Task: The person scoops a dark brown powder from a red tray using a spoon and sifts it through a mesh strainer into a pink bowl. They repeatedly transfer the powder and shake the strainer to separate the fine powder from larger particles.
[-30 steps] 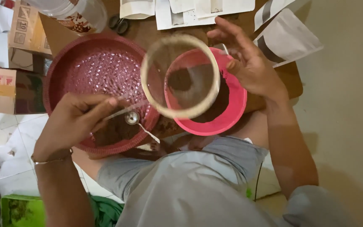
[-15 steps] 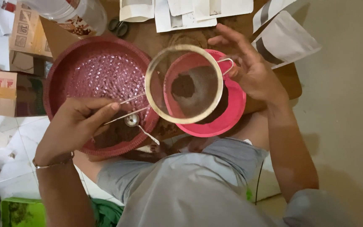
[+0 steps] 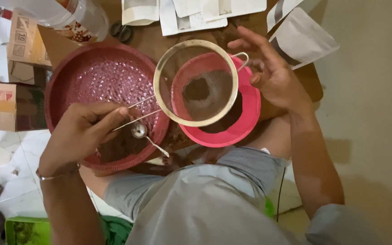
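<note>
My left hand (image 3: 80,134) grips the thin wire handle of a round metal sieve (image 3: 197,82) and holds it level over a pink plastic bowl (image 3: 246,120). Brown powder lies in the sieve's mesh and more shows in the bowl below. My right hand (image 3: 275,75) is open, fingers spread, palm just beside the sieve's far rim with its small hook. A wide dark-pink perforated tray (image 3: 100,84) sits under my left hand, with brown powder at its near edge and a small metal spoon (image 3: 142,134) resting on it.
White paper pouches (image 3: 305,34) and sheets lie at the back on a brown board. A clear plastic jar (image 3: 75,13) and scissors (image 3: 122,31) stand behind the tray. Cardboard boxes (image 3: 10,97) line the left; a green item (image 3: 23,229) lies near my knees.
The sieve has dropped from a tilted position to level over the pink bowl. My right hand has come off its rim and opened beside it. The left hand keeps the handle.
</note>
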